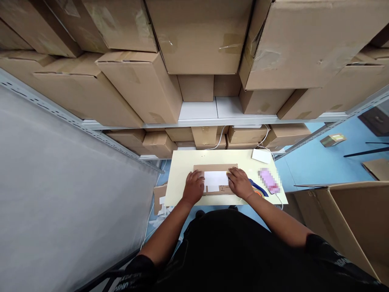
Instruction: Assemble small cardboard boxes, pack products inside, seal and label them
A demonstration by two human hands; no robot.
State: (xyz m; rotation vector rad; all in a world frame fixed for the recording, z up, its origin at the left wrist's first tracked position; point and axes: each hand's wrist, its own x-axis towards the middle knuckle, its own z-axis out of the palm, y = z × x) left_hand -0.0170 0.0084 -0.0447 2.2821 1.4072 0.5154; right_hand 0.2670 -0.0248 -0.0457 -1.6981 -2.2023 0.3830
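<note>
On the pale yellow table (182,162) lies a flat brown cardboard piece (212,167), with a white sheet of paper (215,177) on it. Black marks show on the cardboard below the sheet. My left hand (194,188) rests on the left side, its fingertips by the sheet's left edge. At the right edge of the sheet, my right hand (240,183) lies with its fingers on the paper and cardboard. Both hands look open and pressed down from above. Just beside my right hand is a blue curved object (259,187) with an orange ring-like part, partly hidden.
A pixelated pink phone (269,180) and a white box-shaped device (261,156) with cables sit on the table's right side. Shelves (197,121) packed with cardboard boxes (202,36) rise ahead. A large open carton (328,219) stands right; a grey wall (75,194) is left.
</note>
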